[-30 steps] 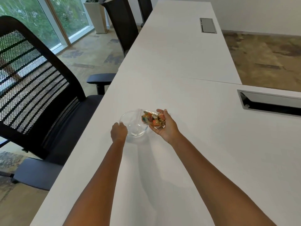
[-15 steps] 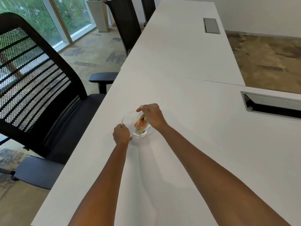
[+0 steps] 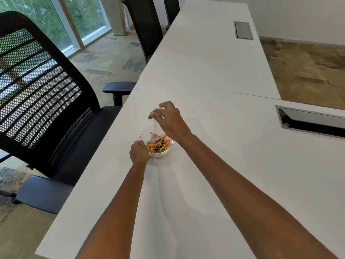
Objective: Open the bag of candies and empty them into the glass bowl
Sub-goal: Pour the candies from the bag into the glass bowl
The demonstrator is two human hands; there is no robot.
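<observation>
A small glass bowl stands on the white table near its left edge. Wrapped candies, orange, gold and dark, lie heaped inside it. My left hand grips the bowl's near-left rim. My right hand is above the bowl and pinches the clear plastic bag by its bottom. The bag hangs upside down with its mouth in the bowl and looks nearly empty.
A black mesh office chair stands close on the left, its armrest near the table edge. Two more dark chairs stand further back. A recessed cable box sits in the table at right and another one far back.
My right hand turned the bag over above the bowl and lifted it by its bottom. The candies dropped out of the bag into the bowl. My left hand stayed on the rim.
</observation>
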